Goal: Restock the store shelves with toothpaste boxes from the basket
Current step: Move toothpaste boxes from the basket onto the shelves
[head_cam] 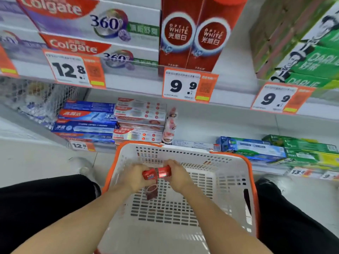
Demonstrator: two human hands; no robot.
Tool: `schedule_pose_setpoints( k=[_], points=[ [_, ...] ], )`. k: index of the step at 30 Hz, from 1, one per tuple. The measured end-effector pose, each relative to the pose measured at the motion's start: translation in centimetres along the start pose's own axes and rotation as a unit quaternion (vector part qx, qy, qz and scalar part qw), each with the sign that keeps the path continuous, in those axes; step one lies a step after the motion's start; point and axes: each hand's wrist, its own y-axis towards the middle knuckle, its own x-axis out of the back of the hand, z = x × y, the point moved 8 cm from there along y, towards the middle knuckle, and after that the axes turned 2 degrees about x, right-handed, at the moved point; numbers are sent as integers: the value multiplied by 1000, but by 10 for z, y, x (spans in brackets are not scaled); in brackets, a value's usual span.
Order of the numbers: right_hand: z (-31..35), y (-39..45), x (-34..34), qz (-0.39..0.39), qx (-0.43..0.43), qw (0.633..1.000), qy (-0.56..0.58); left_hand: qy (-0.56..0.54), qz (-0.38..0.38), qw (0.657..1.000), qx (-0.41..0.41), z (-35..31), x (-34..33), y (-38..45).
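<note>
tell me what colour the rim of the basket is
Orange: the basket rim is orange around a white perforated body, clearest in the head view.

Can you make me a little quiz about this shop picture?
1. True or false: both hands hold red toothpaste boxes over the basket.
2. What price is on the tag under the upright red Optic White boxes? A) 12.8 B) 9.9 C) 13
3. Fill in: the basket's rim is ____.

Key: 1 true: the left hand and right hand each grip one. 2 B. 3 orange.
</note>
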Motion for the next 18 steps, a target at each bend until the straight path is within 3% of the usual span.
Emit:
schedule_pose_setpoints(
  k=[3, 7, 14, 18],
  points=[
    [6, -17, 25, 66, 9, 998, -13, 66, 107, 992, -24, -16, -5, -10],
    [25, -61, 79, 113, 27, 993, -13, 91, 160, 981, -54, -53, 16, -33],
    [71, -153, 201, 1, 87, 993, 81, 22, 172, 968, -184, -182, 108, -110],
    [112, -208, 264, -91, 141, 977, 130, -116, 129, 953, -248, -234, 160, -151]
  ],
)
